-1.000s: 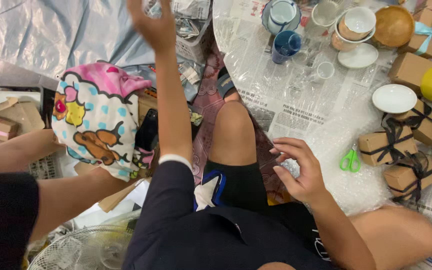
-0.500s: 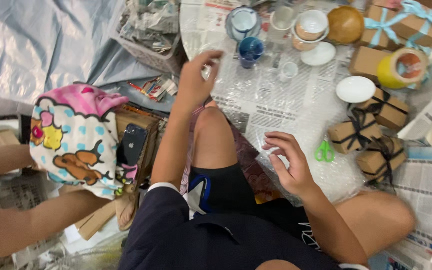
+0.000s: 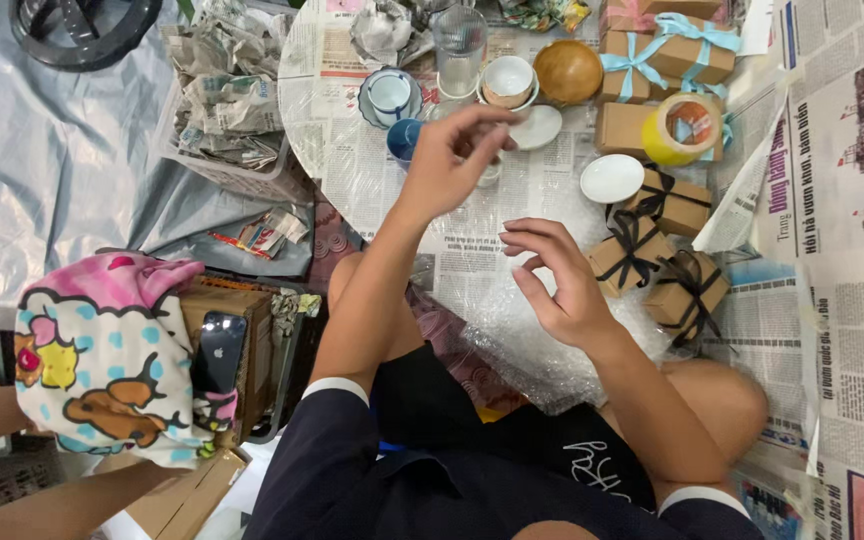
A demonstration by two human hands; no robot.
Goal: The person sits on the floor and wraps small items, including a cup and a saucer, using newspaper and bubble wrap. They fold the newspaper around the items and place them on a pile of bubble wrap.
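Note:
My left hand [image 3: 449,160] reaches out over a low round table [image 3: 327,130] covered in newspaper. Its fingertips are curled over a small clear glass [image 3: 492,177], beside a blue cup [image 3: 402,140]. Whether the fingers grip the glass is unclear. My right hand [image 3: 557,285] hovers nearer to me, above a sheet of bubble wrap [image 3: 512,345]. Its fingers are spread and it holds nothing. I sit with my knees bent at the table's near edge.
On the table stand a tall glass [image 3: 459,45], white cup on a saucer [image 3: 390,95], wooden bowl [image 3: 568,70], white saucer [image 3: 612,178], yellow tape roll [image 3: 680,130] and ribboned brown boxes [image 3: 687,290]. A phone [image 3: 220,350] and patterned cloth [image 3: 102,360] lie left, by another person's arm [image 3: 42,505].
My left hand has come down from high up and now sits over the glasses on the table. My right hand has risen slightly off the bubble wrap. The view has tilted towards the table.

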